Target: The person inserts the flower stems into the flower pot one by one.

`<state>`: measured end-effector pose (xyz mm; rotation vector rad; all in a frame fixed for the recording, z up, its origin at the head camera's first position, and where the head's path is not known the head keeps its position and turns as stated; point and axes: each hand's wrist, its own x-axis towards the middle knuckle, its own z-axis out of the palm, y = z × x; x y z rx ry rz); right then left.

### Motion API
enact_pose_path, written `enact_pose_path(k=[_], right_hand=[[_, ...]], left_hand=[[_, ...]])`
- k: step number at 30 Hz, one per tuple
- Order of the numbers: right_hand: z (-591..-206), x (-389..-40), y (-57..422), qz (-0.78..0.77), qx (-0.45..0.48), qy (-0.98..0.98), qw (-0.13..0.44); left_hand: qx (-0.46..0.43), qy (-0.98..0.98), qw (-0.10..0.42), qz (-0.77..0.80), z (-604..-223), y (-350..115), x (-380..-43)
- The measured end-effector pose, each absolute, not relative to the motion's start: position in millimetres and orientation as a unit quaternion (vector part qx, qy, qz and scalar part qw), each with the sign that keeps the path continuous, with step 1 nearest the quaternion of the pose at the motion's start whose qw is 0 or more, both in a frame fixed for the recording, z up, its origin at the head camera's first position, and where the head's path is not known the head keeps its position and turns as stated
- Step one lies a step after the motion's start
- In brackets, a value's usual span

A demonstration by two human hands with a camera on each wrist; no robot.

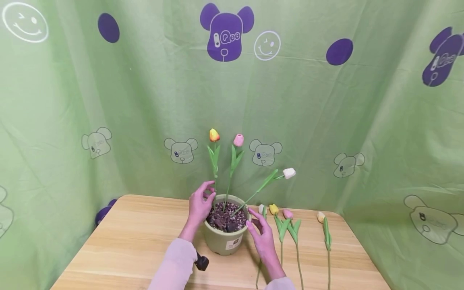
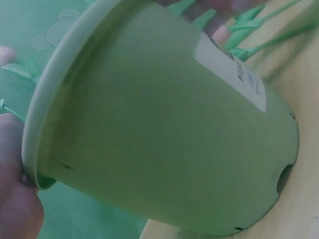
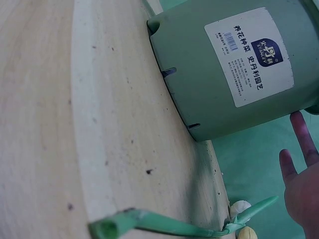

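A green flowerpot (image 1: 222, 243) of dark soil (image 1: 232, 221) stands on the table with three artificial tulips in it. The orange-yellow tulip (image 1: 214, 135) and the pink tulip (image 1: 238, 140) rise nearly upright, while the white tulip (image 1: 288, 173) leans far right. My left hand (image 1: 200, 204) is at the pot's left rim, thumb and fingers parted, fingertips right beside the orange-yellow tulip's stem. At the right rim is my right hand (image 1: 262, 237), fingers spread and loosely bent. In the right wrist view, one fingertip (image 3: 297, 119) reaches the pot's side below the rim.
Several loose tulips lie right of the pot, among them a yellow one (image 1: 273, 209), a pink one (image 1: 287, 214) and a pale one (image 1: 321, 217) further right. The wooden table (image 1: 145, 233) backs onto a green printed curtain (image 1: 152, 80). Soil specks (image 3: 149, 172) dot the tabletop.
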<state>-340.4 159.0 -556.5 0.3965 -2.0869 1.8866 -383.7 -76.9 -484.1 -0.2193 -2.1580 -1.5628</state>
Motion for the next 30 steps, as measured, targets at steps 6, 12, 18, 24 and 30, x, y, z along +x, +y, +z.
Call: enact_pose_path(k=[6, 12, 18, 24, 30], right_hand=[[-555.3, -340.7, 160.0, 0.654, 0.143, -0.727, 0.155], [-553.8, -341.3, 160.6, 0.652, 0.14, -0.729, 0.155], [-553.8, -340.5, 162.2, 0.648, 0.139, -0.733, 0.153], [-553.1, -339.7, 161.5, 0.646, 0.14, -0.735, 0.152], [-555.5, -340.1, 161.1, 0.647, 0.148, -0.733, 0.152]], left_hand=[[-0.089, -0.803, 0.242, -0.537, -485.6, -75.3, -385.1], [-0.109, -0.813, 0.251, -0.513, -487.5, -74.7, -387.1], [-0.112, -0.826, 0.251, -0.493, -489.2, -73.6, -385.6], [-0.111, -0.835, 0.262, -0.472, -488.6, -73.6, -383.6], [-0.11, -0.842, 0.273, -0.452, -489.2, -74.2, -383.4]])
